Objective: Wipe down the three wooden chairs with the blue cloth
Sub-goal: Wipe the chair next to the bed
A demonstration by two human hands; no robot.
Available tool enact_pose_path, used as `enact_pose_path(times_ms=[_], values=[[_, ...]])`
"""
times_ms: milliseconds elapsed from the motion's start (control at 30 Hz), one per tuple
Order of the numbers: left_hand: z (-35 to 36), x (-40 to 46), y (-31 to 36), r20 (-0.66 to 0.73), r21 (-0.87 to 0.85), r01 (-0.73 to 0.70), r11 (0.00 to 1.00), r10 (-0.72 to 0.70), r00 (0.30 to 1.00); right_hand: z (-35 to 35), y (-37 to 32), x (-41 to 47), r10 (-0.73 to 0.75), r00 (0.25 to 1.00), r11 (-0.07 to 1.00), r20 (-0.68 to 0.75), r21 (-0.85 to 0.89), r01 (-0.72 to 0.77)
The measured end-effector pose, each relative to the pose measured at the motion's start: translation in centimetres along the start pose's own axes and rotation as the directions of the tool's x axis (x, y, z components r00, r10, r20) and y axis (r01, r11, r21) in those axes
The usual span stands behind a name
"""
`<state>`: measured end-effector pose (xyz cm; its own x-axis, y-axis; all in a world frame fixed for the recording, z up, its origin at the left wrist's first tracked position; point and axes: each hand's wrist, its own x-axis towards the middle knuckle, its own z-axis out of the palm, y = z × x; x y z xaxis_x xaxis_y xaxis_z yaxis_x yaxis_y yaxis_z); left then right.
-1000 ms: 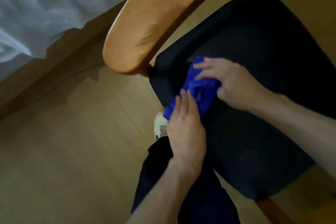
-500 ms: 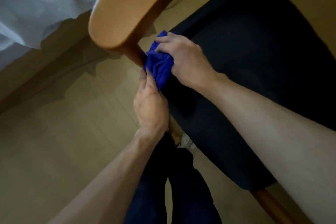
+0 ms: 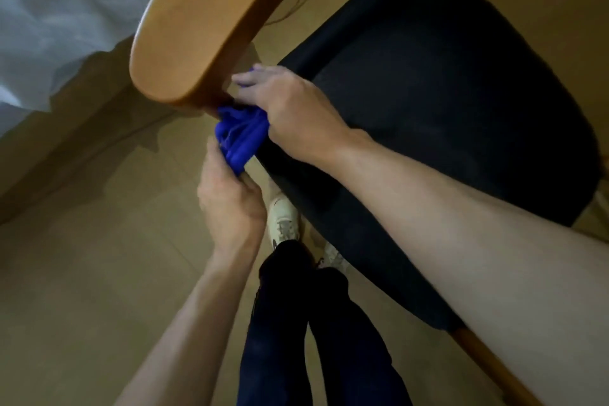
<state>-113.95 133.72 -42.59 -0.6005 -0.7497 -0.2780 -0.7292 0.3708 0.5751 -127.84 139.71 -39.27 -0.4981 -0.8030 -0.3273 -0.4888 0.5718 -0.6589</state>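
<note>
Cloth: blue cloth (image 3: 240, 137) bunched against the rear post, just under the wooden backrest (image 3: 211, 23) of the chair.
Right hand (image 3: 290, 112): fingers curled over the cloth's top — pressing it to the wood.
Left hand (image 3: 227, 198): gripping the lower end from beneath.
Axis: post running downward between both hands — right hand nearer the backrest.
Seat: dark cushion (image 3: 445, 115) beside.
</note>
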Motion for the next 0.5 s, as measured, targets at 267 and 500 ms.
enact_pose_path(times_ms=[267,500], values=[[6.2,-14.4,3.8,0.29,0.176,-0.254,0.951,0.196,0.937,0.8,9.8,-17.5,0.232,0.97,0.972,-0.072,-0.006,-0.233],[5.2,-9.6,7.0,0.495,0.144,-0.558,0.818,0.428,0.756,-3.8,11.4,-19.2,0.2,0.976,0.964,0.088,-0.194,-0.18]])
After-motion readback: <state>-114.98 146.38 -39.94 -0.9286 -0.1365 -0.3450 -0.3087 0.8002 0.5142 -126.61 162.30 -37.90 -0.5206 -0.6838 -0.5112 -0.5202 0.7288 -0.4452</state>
